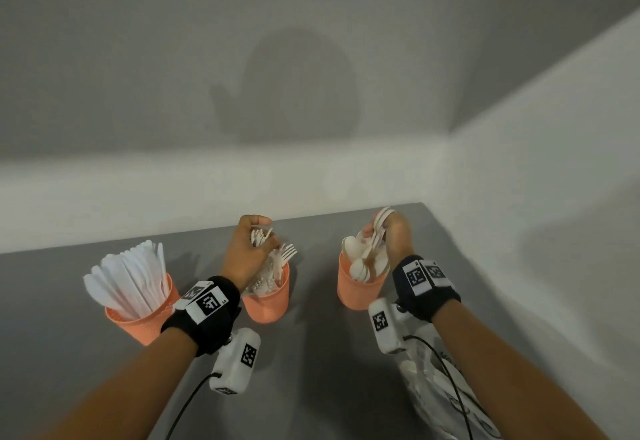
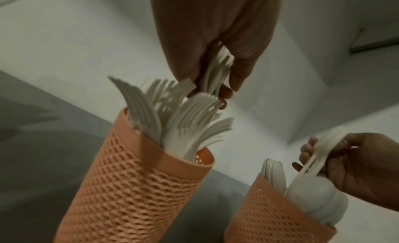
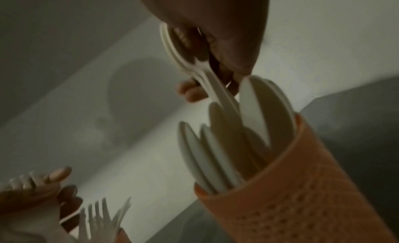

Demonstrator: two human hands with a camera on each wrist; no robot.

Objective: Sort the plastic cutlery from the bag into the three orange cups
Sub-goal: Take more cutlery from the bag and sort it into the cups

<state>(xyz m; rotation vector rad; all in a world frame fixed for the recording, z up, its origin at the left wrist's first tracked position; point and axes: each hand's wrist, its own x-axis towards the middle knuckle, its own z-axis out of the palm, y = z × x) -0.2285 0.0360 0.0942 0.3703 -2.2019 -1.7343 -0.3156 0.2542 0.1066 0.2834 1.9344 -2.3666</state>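
A grey table [image 1: 322,353] runs into the corner of two plain pale walls, and three orange mesh cups stand on it in a row. The left cup [image 1: 145,322] is packed with white knives [image 1: 131,277], the middle cup [image 1: 268,304] holds forks [image 2: 190,120], and the right cup [image 1: 360,290] holds spoons [image 3: 215,144]. The clear plastic bag [image 1: 436,380] lies on the table near the person, under the right forearm, with a few white pieces apparently left inside.

The likeliest trouble is a tipped cup. The mesh cups look light and are top-heavy with cutlery, and both hands work right at their rims; a handle catching on the pieces already standing, or a wrist brushing a rim, could topple one. The knife cup already leans, with the left wrist just beside it. The middle cup is crowded, so tines could tangle and a fork could slide out onto the table. A loose bundle could also shed a piece into the wrong cup.

The left hand [image 1: 247,252] hovers over the middle cup with fingers and thumb curled round a small bunch of forks [image 2: 218,71], tines showing below the fingertips. The right hand [image 1: 396,235] is above the right cup, its fingers curled round a few thin spoon handles [image 2: 319,154], with the bowls apparently pointing down into the cup.
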